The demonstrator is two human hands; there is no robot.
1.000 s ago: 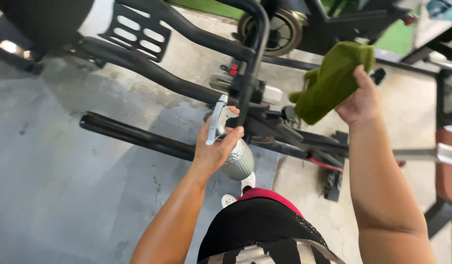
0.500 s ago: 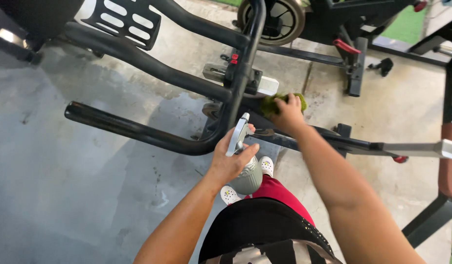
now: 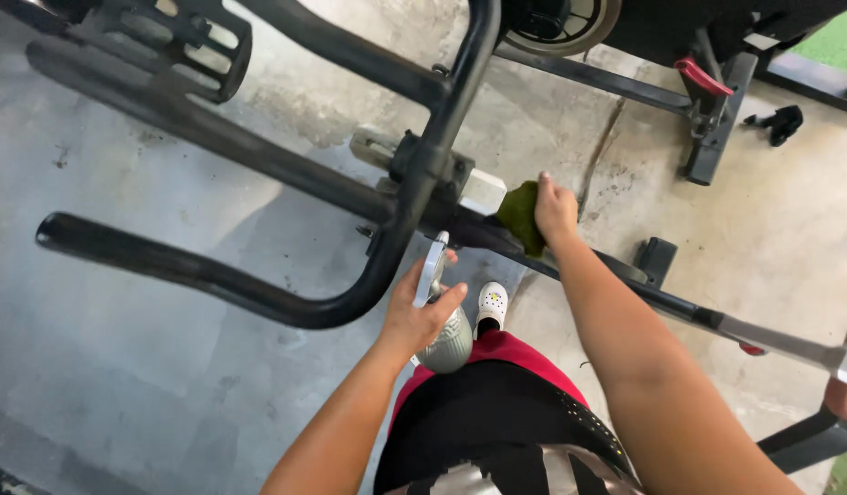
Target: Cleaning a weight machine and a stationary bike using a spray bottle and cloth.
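Concrete gym floor (image 3: 121, 367), stained, under black exercise-machine frame (image 3: 258, 165).
Left hand (image 3: 423, 316) has its fingers wrapped around a silver spray bottle (image 3: 448, 337), thumb by the trigger, held low beside the curved handlebar (image 3: 194, 275). Since a second ago, the right hand (image 3: 555, 209) has dropped from mid-air onto the frame's lower bar; its fingers press the green cloth (image 3: 520, 213) against the metal, suggesting wiping is now in progress. White shoe (image 3: 492, 301) below.

Gym: exercise bikes (image 3: 414, 174), concrete floor (image 3: 121, 367)
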